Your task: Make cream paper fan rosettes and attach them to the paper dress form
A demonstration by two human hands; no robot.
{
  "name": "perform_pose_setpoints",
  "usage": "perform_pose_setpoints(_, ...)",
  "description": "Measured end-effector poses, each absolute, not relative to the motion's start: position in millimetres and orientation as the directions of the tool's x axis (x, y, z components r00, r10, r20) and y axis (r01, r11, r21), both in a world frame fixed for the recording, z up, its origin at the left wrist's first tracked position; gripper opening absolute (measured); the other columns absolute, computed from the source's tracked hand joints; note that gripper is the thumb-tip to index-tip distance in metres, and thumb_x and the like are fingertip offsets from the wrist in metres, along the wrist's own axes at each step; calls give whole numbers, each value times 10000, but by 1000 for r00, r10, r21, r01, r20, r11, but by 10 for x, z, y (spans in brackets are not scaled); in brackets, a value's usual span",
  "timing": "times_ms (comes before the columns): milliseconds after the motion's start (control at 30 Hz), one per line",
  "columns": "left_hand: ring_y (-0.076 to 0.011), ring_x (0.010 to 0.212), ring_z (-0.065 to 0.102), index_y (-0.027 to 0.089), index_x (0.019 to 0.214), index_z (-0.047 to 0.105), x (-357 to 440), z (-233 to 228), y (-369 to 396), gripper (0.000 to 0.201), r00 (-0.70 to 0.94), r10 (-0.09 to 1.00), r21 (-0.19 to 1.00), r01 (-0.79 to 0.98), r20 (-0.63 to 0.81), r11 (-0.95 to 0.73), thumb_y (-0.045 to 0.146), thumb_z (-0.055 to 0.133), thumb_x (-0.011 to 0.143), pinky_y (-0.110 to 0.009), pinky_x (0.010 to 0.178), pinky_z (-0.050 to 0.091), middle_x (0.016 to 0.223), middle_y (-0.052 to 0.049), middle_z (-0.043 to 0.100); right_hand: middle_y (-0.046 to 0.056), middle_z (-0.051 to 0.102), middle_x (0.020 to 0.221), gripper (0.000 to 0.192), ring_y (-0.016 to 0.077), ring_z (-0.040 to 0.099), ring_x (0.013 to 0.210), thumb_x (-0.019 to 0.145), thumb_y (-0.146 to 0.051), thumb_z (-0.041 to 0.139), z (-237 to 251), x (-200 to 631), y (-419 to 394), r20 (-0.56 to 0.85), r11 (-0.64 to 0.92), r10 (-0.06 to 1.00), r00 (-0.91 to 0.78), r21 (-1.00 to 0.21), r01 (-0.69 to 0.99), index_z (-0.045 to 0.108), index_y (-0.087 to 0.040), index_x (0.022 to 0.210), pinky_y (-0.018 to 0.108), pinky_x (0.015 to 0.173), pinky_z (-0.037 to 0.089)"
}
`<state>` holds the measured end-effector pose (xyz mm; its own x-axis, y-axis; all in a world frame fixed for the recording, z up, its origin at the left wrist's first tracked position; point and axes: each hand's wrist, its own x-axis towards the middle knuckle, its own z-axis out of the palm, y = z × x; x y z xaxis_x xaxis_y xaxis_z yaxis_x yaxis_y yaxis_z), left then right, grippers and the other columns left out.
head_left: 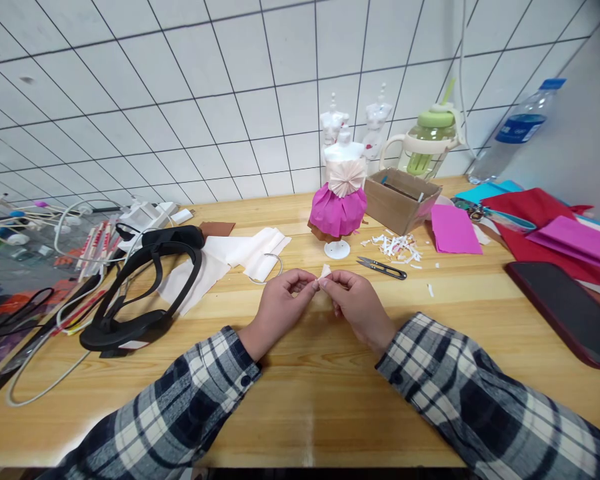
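Observation:
Fingertips of my left hand and my right hand meet over the middle of the table, pinching a small piece of cream paper between them. Its upper tip pokes out above the fingers; the rest is hidden. Just beyond stands a small white mannequin on a round base, dressed in a magenta paper skirt and a pleated cream bow. To the right of my right hand lie black thread snips. Cream paper sheets and a thin ring of wire are left of my hands.
A cardboard box and paper scraps sit right of the mannequin. Farther right are magenta paper, a phone and a water bottle. A black headset frame and cables occupy the left. A tiled wall closes the back.

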<state>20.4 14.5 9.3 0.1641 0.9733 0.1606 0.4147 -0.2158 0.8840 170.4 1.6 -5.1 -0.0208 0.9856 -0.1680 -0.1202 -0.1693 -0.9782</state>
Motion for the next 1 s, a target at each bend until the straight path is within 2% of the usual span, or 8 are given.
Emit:
perform_pose_setpoints(167, -171, 730, 670, 162, 820, 699, 205, 96, 154, 253, 179, 978, 951, 269, 104, -151, 412, 704, 783, -272, 686, 541, 801, -54, 741, -39, 569, 606, 286, 82, 402, 459, 748, -470, 689, -33, 1681, 2, -162, -161, 987, -7, -973, -164, 645, -188, 769, 222, 426, 388)
perform_pose_setpoints(400, -178, 744, 672, 161, 808, 704, 194, 76, 166, 289, 168, 982, 967, 224, 84, -121, 442, 735, 750, -287, 712, 546, 797, -56, 741, -11, 629, 694, 316, 92, 456, 480, 736, -495, 698, -16, 1676, -9, -131, -127, 991, 22, -982, -142, 637, -190, 788, 229, 418, 423)
perform_pose_setpoints(600, -184, 769, 670, 166, 799, 705, 198, 107, 156, 266, 162, 985, 977, 191, 63, -94, 424, 743, 746, -301, 747, 544, 812, -52, 742, -58, 529, 552, 268, 93, 422, 428, 761, -462, 690, -62, 1691, -13, -100, -98, 995, 21, -992, -75, 618, -207, 802, 237, 409, 445)
perform_pose_setpoints(700, -188, 789, 671, 165, 801, 707, 180, 94, 164, 264, 169, 984, 984, 158, 55, -82, 417, 753, 736, -307, 773, 540, 822, -51, 739, -68, 505, 529, 280, 96, 448, 433, 765, -470, 688, -67, 1689, -18, -93, -94, 996, -14, -990, -105, 600, -207, 803, 229, 411, 447)
perform_pose_setpoints(767, -186, 792, 668, 166, 804, 706, 160, 71, 180, 262, 168, 985, 990, 123, 49, -71, 413, 756, 733, -309, 782, 537, 821, -48, 735, -53, 545, 582, 299, 107, 515, 486, 764, -483, 691, -67, 1692, -15, -82, -89, 995, -50, -985, -146, 593, -206, 819, 222, 424, 464)
perform_pose_setpoints(900, -184, 837, 667, 172, 849, 701, 122, 29, 223, 252, 110, 992, 995, 66, 66, -74, 397, 750, 747, -314, 834, 526, 856, -44, 733, -12, 639, 812, 349, 116, 606, 610, 701, -448, 763, -66, 1732, 20, -87, -98, 995, -55, -966, -241, 575, -208, 871, 203, 446, 487)
perform_pose_setpoints(1000, -184, 885, 660, 172, 874, 706, 106, 18, 246, 244, 68, 994, 990, 109, 86, -93, 388, 738, 767, -312, 869, 511, 911, -49, 734, -23, 636, 801, 385, 108, 596, 610, 678, -412, 787, -62, 1783, 57, -135, -152, 988, -77, -943, -296, 585, -211, 938, 189, 439, 476)
